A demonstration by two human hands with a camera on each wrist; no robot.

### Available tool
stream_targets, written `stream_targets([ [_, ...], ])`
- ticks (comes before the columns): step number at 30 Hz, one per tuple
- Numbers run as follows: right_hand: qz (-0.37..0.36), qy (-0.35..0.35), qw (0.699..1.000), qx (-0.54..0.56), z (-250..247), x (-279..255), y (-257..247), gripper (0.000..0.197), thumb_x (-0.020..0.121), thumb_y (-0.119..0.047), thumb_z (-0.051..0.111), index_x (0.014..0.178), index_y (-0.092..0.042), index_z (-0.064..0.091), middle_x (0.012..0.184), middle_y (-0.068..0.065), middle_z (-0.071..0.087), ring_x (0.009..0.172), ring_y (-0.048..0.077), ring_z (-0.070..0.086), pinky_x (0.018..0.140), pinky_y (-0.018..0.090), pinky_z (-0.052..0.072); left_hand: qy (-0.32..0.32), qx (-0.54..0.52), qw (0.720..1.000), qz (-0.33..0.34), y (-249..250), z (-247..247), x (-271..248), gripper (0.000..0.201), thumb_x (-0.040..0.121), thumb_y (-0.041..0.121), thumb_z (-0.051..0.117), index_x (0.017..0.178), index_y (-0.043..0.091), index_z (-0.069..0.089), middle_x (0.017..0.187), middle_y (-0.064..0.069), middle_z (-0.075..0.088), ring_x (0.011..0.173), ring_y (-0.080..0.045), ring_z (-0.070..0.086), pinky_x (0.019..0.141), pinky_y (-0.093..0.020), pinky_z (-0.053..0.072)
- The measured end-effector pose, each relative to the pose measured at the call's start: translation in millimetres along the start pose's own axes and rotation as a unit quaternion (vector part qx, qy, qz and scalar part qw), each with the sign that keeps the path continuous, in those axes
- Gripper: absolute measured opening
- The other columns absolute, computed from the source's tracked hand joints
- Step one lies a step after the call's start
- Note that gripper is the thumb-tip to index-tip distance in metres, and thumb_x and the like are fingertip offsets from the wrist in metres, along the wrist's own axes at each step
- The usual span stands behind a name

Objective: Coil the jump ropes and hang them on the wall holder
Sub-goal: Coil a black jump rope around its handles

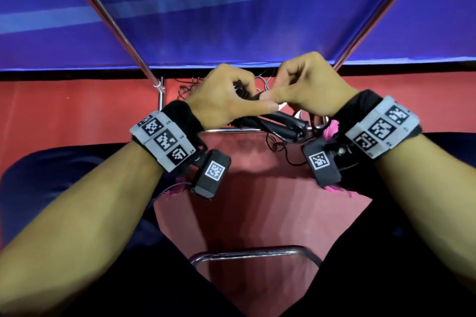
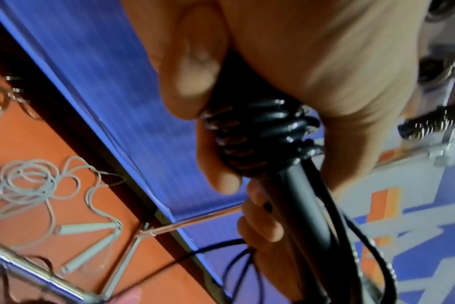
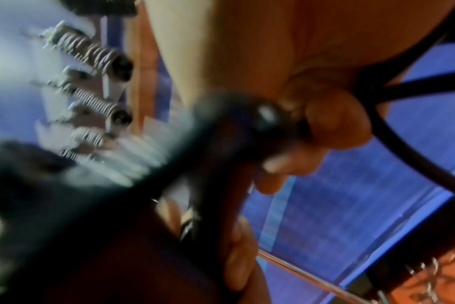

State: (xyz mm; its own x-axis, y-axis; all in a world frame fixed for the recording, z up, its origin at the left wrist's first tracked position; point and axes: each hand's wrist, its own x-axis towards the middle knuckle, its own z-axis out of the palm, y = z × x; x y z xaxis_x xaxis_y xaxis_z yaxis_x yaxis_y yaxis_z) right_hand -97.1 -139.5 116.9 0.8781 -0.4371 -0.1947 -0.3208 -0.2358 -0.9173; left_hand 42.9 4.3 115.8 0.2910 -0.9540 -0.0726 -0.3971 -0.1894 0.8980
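Firmly the left hand (image 1: 226,95) grips the black jump rope (image 2: 262,139) by its cord-wound handles, fingers curled. The right hand (image 1: 311,87) pinches the cord.

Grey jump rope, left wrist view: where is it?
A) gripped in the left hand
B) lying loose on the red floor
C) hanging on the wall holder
B: the grey jump rope sprawls in loose loops on the red floor, its two handles lying beside them.

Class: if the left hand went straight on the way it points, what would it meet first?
Probably the right hand, right beside it over the black jump rope; depth is hard to judge.
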Motion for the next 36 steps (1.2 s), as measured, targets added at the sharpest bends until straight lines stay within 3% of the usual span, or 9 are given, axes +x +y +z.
stream_targets([
  [3,-0.005,0.007,0.988,0.154,2.1,6.8,4.8,0.045,0.056,-0.034,0.094,0.077,-0.009,0.062,0.058,0.001,0.064,0.046,0.007,0.052,0.048,0.022,0.043,0.034,-0.071,0.997,0.016,5.2,-2.8,2.3,0.039,0.076,0.031,0.082,0.064,0.001,0.061,0.054,0.004,0.046,0.05,-0.007,0.04,0.051,-0.021,0.032],
  [6,-0.034,0.022,0.967,0.25,14.7,10.1,6.9,0.032,0.066,-0.007,0.086,0.082,-0.01,0.059,0.056,-0.006,0.064,0.046,0.003,0.056,0.046,0.017,0.045,0.081,-0.163,0.983,-0.004,10.6,-7.4,3.8,0.03,0.087,0.016,0.073,0.065,0.004,0.055,0.05,-0.01,0.051,0.04,-0.024,0.056,0.04,-0.019,0.037],
  [10,-0.045,0.09,0.981,0.165,30.2,15.5,8.3,0.025,0.076,0.001,0.065,0.076,-0.023,0.071,0.067,0.001,0.069,0.055,0.018,0.068,0.051,0.031,0.053,0.169,-0.17,0.97,-0.043,8.5,-12.8,11.4,0.017,0.088,0.021,0.067,0.075,0.013,0.058,0.059,-0.021,0.054,0.045,-0.037,0.059,0.035,-0.011,0.027],
  [14,-0.026,0.043,0.996,0.071,40.9,20.0,9.6,0.017,0.086,0.004,0.065,0.102,0.009,0.066,0.078,0.016,0.067,0.058,0.007,0.059,0.058,0.027,0.05,0.198,-0.13,0.97,-0.052,1.5,-18.4,14.8,0.012,0.091,0.015,0.064,0.1,0.018,0.071,0.071,-0.014,0.065,0.064,-0.045,0.063,0.036,-0.011,0.031],
  [18,-0.006,0.021,0.999,-0.036,49.5,17.7,21.9,0.022,0.082,0.005,0.062,0.086,-0.017,0.06,0.067,-0.017,0.054,0.058,0.003,0.052,0.063,0.021,0.043,0.236,-0.155,0.956,-0.085,-8.8,-17.3,17.3,0.017,0.093,0.008,0.062,0.076,0.007,0.068,0.07,-0.014,0.06,0.064,-0.038,0.064,0.034,-0.011,0.027],
  [23,0.119,0.001,0.986,0.119,62.1,14.5,20.1,0.026,0.085,0.02,0.053,0.083,-0.006,0.054,0.075,0.009,0.057,0.051,0.016,0.059,0.055,0.027,0.055,0.337,-0.223,0.906,-0.124,-29.8,-24.7,24.1,0.029,0.085,0.022,0.064,0.061,0.016,0.05,0.065,-0.022,0.051,0.049,-0.037,0.065,0.038,-0.013,0.026],
  [28,0.197,0.024,0.937,0.289,64.4,9.3,12.4,0.034,0.089,0.013,0.047,0.109,-0.014,0.055,0.071,0.009,0.06,0.032,0.01,0.035,0.039,0.024,0.047,0.407,-0.222,0.871,-0.162,-54.6,-26.7,23.4,0.029,0.08,0.027,0.062,0.054,0.021,0.05,0.064,-0.018,0.053,0.055,-0.04,0.07,0.037,-0.017,0.027],
  [31,0.194,0.033,0.959,0.203,56.6,7.7,16.1,0.025,0.091,-0.003,0.062,0.111,-0.016,0.057,0.073,0.01,0.059,0.032,0.008,0.029,0.036,0.015,0.025,0.439,-0.219,0.852,-0.181,-66.9,-35.2,18.3,0.031,0.081,0.025,0.063,0.055,0.02,0.048,0.064,-0.018,0.052,0.056,-0.041,0.069,0.035,-0.018,0.029],
  [36,0.093,0.007,0.993,0.072,45.6,-7.6,17.3,0.026,0.084,-0.031,0.078,0.083,-0.008,0.065,0.054,-0.002,0.042,0.038,0.007,0.031,0.039,0.018,0.026,0.446,-0.17,0.854,-0.206,-81.4,-40.5,2.7,0.032,0.076,0.031,0.07,0.052,0.018,0.052,0.057,-0.011,0.049,0.058,-0.046,0.066,0.04,-0.03,0.041],
])
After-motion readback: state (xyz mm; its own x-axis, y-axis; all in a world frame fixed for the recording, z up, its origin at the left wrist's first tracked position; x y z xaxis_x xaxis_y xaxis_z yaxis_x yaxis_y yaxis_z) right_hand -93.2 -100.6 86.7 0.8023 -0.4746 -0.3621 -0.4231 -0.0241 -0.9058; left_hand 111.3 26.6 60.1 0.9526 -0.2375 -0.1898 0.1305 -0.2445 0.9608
